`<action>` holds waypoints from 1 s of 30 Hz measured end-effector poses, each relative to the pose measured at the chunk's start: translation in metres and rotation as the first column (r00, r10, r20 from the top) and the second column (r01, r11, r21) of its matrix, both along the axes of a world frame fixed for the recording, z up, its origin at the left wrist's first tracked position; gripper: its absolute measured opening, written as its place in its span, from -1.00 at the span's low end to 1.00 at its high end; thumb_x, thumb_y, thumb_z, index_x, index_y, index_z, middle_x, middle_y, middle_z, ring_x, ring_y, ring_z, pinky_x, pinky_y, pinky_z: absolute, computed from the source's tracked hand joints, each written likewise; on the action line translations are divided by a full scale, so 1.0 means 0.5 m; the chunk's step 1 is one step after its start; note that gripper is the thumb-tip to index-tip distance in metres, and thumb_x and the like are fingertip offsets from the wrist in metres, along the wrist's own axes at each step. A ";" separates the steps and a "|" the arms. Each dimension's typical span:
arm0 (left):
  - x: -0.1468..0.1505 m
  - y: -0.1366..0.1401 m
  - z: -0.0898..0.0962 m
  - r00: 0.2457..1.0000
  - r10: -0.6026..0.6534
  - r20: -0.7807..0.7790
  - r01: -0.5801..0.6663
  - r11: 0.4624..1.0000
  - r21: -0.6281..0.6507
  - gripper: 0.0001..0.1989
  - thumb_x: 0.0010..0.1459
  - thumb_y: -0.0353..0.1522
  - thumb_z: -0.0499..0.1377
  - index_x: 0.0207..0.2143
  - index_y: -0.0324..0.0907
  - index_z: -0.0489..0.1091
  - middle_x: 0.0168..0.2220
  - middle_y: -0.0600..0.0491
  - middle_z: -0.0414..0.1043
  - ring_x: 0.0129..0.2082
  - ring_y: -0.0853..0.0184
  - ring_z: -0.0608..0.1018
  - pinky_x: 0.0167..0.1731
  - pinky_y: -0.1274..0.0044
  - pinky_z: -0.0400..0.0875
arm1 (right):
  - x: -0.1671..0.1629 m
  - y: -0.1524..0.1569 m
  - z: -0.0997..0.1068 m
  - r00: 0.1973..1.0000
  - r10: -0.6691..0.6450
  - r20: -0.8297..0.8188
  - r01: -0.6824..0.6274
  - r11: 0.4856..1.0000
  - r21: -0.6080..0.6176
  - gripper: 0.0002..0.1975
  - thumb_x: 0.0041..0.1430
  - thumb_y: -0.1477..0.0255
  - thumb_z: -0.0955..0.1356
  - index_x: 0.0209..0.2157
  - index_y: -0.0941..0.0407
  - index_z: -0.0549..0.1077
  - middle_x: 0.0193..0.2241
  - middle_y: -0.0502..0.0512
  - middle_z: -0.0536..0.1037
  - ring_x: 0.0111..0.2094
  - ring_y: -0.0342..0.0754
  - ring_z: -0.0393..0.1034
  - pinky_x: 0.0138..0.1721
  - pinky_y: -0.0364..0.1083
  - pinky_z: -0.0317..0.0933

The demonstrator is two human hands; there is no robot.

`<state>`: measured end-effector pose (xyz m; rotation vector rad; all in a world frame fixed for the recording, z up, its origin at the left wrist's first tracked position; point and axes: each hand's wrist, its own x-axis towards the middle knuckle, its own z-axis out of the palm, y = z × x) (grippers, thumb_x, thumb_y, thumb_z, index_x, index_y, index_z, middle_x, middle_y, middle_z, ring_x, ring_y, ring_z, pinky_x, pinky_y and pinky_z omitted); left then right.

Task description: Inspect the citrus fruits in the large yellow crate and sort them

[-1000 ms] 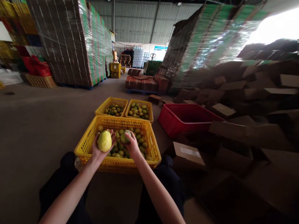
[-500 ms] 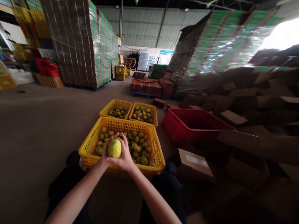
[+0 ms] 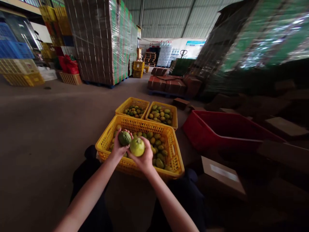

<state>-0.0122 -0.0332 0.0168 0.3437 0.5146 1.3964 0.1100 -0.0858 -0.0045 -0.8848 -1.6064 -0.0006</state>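
Observation:
My left hand is curled around a dark green fruit with a ridged, wrinkled skin. Close beside it, my right hand grips a smooth, rounder yellow-green fruit, its stem end facing up toward me. Both hands are over a large yellow plastic crate with slotted walls. Loose green and yellow fruits lie in that crate, partly hidden by my hands and the two held fruits. My knees are on either side of the crate.
Two smaller yellow crates of similar fruit stand just behind. To the right are a red tub, a cardboard box and scattered cartons. Tall wrapped carton stacks rise farther back. Grey concrete floor extends to the left.
Both hands were together around the yellow-green fruit. Now they have parted slightly: the right keeps that fruit, and the dark green one shows in the left. The view has turned left.

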 end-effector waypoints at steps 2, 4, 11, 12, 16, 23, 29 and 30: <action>-0.004 -0.001 0.012 0.998 0.045 0.043 -0.044 0.999 -0.017 -0.78 0.10 -0.25 0.22 -0.55 -0.14 0.42 -0.55 0.13 0.46 -0.46 0.42 0.54 -0.32 0.56 0.48 | 0.017 0.014 0.007 0.991 -0.066 -0.119 0.052 0.991 -0.120 -0.26 0.00 0.20 0.49 0.16 0.02 0.17 -0.03 0.22 0.48 -0.07 0.12 0.47 -0.07 0.13 0.42; -0.003 -0.009 0.021 0.997 0.075 -0.004 -0.075 0.997 0.034 -0.76 0.09 -0.24 0.22 -0.56 -0.17 0.43 -0.54 0.12 0.46 -0.47 0.43 0.52 -0.34 0.58 0.45 | 0.030 0.024 0.010 0.988 -0.047 -0.147 0.015 0.976 -0.216 -0.24 -0.05 0.15 0.51 0.13 0.02 0.19 -0.04 0.20 0.49 -0.07 0.11 0.47 -0.05 0.12 0.41; -0.004 -0.032 0.034 0.919 0.173 -0.353 -0.064 0.952 0.299 -0.68 0.12 -0.22 0.12 -0.59 -0.18 0.47 -0.53 0.05 0.46 -0.47 0.35 0.49 -0.34 0.53 0.35 | 0.034 0.021 0.008 0.994 0.106 -0.007 -0.104 0.955 -0.278 -0.24 -0.08 0.11 0.51 0.11 0.05 0.23 -0.04 0.20 0.50 -0.05 0.13 0.47 -0.02 0.11 0.39; -0.007 -0.032 0.035 0.914 0.182 -0.361 -0.064 0.947 0.314 -0.68 0.13 -0.23 0.11 -0.58 -0.18 0.47 -0.53 0.05 0.46 -0.47 0.35 0.48 -0.34 0.53 0.34 | 0.034 0.019 0.007 0.994 0.108 0.013 -0.100 0.958 -0.269 -0.25 -0.06 0.12 0.51 0.11 0.05 0.23 -0.05 0.20 0.51 -0.05 0.14 0.47 -0.02 0.12 0.39; -0.020 -0.033 0.036 0.911 0.193 -0.365 -0.072 0.945 0.320 -0.70 0.14 -0.26 0.10 -0.57 -0.18 0.46 -0.50 0.04 0.46 -0.46 0.35 0.48 -0.35 0.54 0.32 | 0.034 0.015 0.000 0.991 0.101 0.084 -0.077 0.965 -0.250 -0.27 -0.03 0.14 0.49 0.13 0.05 0.21 -0.05 0.23 0.50 -0.04 0.18 0.47 -0.02 0.15 0.38; -0.035 -0.035 0.035 0.913 0.201 -0.354 -0.093 0.949 0.300 -0.74 0.08 -0.28 0.09 -0.55 -0.19 0.47 -0.49 0.04 0.46 -0.46 0.36 0.48 -0.36 0.56 0.34 | 0.032 0.008 -0.009 0.980 0.129 0.154 -0.096 0.974 -0.205 -0.27 -0.02 0.19 0.49 0.14 0.05 0.20 -0.04 0.24 0.50 -0.05 0.17 0.47 -0.03 0.14 0.39; -0.047 -0.034 0.034 0.925 0.194 -0.328 -0.094 0.950 0.297 -0.74 0.06 -0.26 0.10 -0.54 -0.20 0.47 -0.48 0.02 0.46 -0.48 0.37 0.48 -0.37 0.57 0.35 | 0.027 -0.002 -0.014 0.968 0.158 0.193 -0.136 0.983 -0.121 -0.29 0.01 0.21 0.48 0.14 0.06 0.19 -0.06 0.25 0.50 -0.07 0.14 0.48 -0.09 0.10 0.43; -0.048 -0.034 0.033 0.926 0.190 -0.327 -0.091 0.952 0.293 -0.74 0.05 -0.26 0.10 -0.54 -0.21 0.47 -0.48 0.02 0.46 -0.48 0.38 0.48 -0.37 0.57 0.35 | 0.027 -0.004 -0.015 0.967 0.161 0.198 -0.139 0.983 -0.123 -0.30 0.01 0.21 0.48 0.14 0.06 0.19 -0.07 0.26 0.50 -0.08 0.14 0.48 -0.09 0.10 0.43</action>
